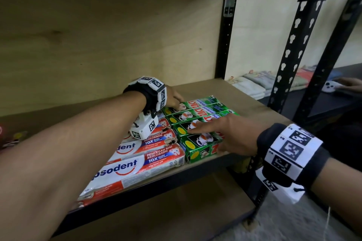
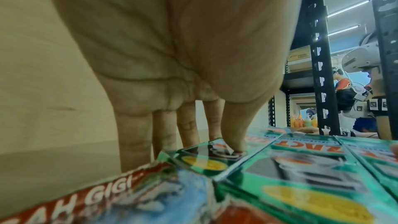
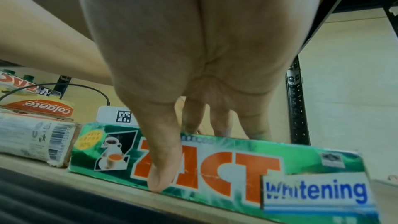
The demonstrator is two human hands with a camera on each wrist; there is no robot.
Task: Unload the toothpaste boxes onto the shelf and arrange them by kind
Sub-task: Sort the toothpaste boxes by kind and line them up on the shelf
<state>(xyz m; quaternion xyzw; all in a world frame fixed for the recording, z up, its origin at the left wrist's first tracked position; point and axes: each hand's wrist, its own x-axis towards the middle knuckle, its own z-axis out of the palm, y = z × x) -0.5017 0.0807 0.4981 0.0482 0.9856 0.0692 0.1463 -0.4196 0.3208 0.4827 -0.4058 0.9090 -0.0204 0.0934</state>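
Both arms are reaching over the brown wooden shelf (image 1: 244,101), the left hand (image 1: 173,98) and right hand (image 1: 231,133) lying flat with straight fingers on the green rectangular cardboard toothpaste boxes (image 1: 197,121).

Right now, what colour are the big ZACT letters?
Orange-red, on the green ZACT box; the right wrist view shows it best.

1. The shelf (image 1: 244,101) board is matt, pale wood.
2. The green boxes (image 1: 197,115) are glossy printed card.
3. The white-red boxes (image 1: 137,164) are card, frayed at the ends.
4. The uprights (image 1: 293,45) are black punched metal.
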